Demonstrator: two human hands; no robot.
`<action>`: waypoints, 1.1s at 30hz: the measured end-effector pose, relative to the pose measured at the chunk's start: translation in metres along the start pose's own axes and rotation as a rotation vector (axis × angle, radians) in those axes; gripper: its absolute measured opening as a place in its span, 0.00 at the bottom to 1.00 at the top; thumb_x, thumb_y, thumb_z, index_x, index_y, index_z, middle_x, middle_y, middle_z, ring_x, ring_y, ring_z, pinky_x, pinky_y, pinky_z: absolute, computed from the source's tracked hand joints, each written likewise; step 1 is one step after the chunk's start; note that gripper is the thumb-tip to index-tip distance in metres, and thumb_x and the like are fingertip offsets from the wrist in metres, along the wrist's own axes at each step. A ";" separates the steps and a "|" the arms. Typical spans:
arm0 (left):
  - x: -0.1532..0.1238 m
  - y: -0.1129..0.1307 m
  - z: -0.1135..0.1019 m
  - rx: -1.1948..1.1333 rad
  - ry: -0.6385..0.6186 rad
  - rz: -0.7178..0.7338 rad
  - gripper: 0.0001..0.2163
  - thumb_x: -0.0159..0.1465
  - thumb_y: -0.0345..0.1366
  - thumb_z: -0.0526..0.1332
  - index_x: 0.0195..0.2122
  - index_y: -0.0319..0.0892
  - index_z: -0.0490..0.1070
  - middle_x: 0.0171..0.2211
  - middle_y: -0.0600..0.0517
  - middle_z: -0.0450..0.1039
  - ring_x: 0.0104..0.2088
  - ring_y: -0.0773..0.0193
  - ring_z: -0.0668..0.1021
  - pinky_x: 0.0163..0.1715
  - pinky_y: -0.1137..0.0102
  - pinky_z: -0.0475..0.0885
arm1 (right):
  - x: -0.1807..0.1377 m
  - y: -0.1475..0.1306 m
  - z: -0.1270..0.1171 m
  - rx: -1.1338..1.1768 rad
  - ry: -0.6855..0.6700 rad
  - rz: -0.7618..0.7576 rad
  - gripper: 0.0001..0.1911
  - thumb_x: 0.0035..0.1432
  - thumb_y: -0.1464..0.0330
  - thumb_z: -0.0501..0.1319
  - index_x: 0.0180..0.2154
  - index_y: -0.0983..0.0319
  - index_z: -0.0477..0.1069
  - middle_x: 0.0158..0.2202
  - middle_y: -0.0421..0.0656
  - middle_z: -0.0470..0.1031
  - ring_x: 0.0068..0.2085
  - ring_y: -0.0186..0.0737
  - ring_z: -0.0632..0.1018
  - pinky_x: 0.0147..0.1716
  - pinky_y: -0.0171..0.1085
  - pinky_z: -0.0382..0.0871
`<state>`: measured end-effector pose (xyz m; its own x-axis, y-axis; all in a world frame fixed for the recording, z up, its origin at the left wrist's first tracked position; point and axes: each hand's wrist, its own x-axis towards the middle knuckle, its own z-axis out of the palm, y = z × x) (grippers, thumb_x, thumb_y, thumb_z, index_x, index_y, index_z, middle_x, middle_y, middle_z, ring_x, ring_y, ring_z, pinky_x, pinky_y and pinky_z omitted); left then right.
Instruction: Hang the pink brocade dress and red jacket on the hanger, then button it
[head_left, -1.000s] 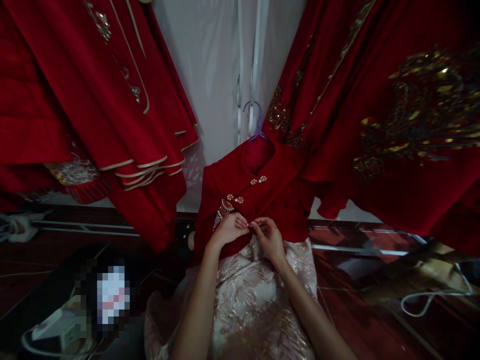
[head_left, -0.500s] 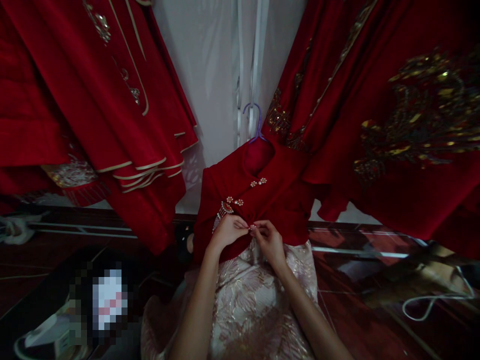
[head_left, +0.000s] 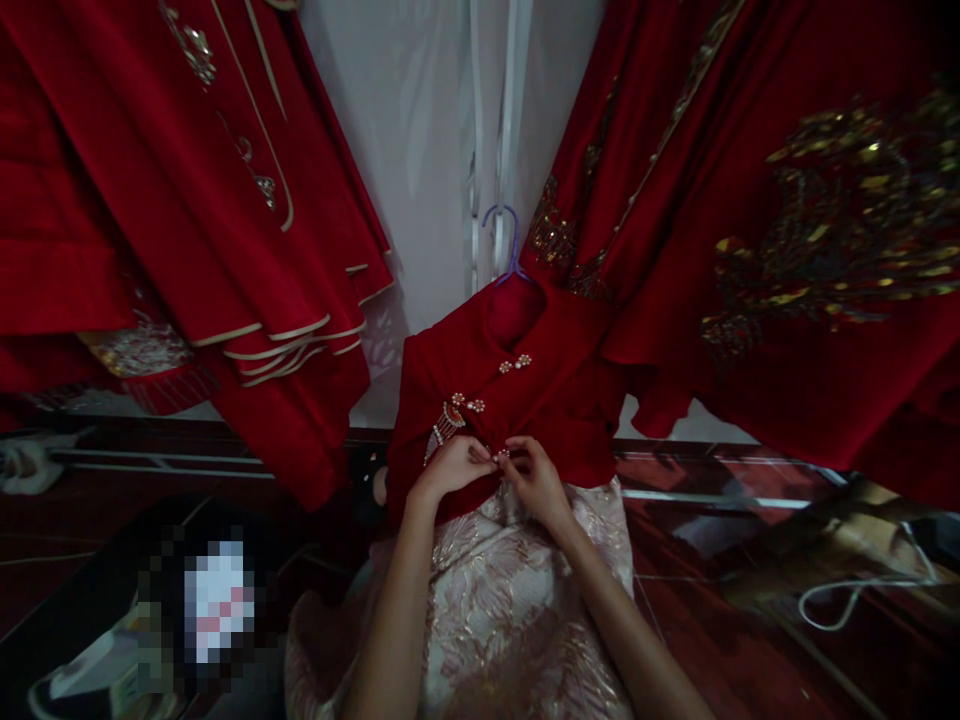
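A red velvet jacket hangs on a purple hanger over a pale pink brocade skirt. Pearl clasps run down its slanted front, and a beaded tassel ornament hangs by the second one. My left hand and my right hand meet at the jacket's lower front edge. Both pinch a small pearl clasp between their fingertips, with the fingers curled in.
Red embroidered garments hang on the left and on the right, close on both sides. A white wall with a rail is behind. The dark red floor has a white cord at right and a pixelated patch at lower left.
Both hands stay at the lower clasp; the fingertips have shifted slightly and closed tighter together. The view has drifted a little.
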<state>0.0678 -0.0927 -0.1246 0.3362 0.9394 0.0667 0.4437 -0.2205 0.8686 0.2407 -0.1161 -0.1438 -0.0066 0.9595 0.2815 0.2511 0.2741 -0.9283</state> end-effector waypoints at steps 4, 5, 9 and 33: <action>-0.013 -0.013 -0.026 0.206 0.051 -0.135 0.17 0.47 0.41 0.68 0.36 0.40 0.69 0.28 0.52 0.74 0.28 0.64 0.75 0.28 0.72 0.67 | 0.010 -0.009 -0.028 -0.107 0.008 0.011 0.17 0.53 0.59 0.60 0.42 0.62 0.67 0.41 0.48 0.73 0.26 0.35 0.76 0.26 0.36 0.72; -0.016 -0.012 -0.031 0.243 0.061 -0.131 0.16 0.48 0.41 0.67 0.35 0.41 0.69 0.28 0.52 0.74 0.28 0.64 0.75 0.28 0.72 0.67 | 0.012 -0.012 -0.036 -0.094 0.014 0.019 0.17 0.54 0.58 0.59 0.42 0.62 0.67 0.40 0.47 0.73 0.26 0.34 0.75 0.26 0.35 0.71; -0.016 0.005 -0.033 0.220 0.075 -0.004 0.09 0.53 0.40 0.64 0.32 0.41 0.70 0.29 0.52 0.74 0.30 0.66 0.75 0.30 0.73 0.67 | 0.015 -0.026 -0.052 0.000 -0.026 0.036 0.18 0.55 0.57 0.58 0.41 0.63 0.67 0.36 0.46 0.73 0.26 0.34 0.75 0.24 0.33 0.69; 0.006 0.009 0.010 0.128 0.178 0.109 0.10 0.51 0.40 0.66 0.25 0.39 0.68 0.24 0.52 0.74 0.26 0.67 0.75 0.27 0.74 0.66 | 0.003 0.004 -0.013 -0.041 -0.163 -0.036 0.08 0.49 0.70 0.59 0.35 0.62 0.64 0.33 0.41 0.70 0.34 0.35 0.72 0.36 0.36 0.68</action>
<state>0.0819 -0.0920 -0.1216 0.2407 0.9373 0.2519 0.5187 -0.3436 0.7829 0.2545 -0.1132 -0.1436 -0.1720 0.9479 0.2680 0.2869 0.3085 -0.9069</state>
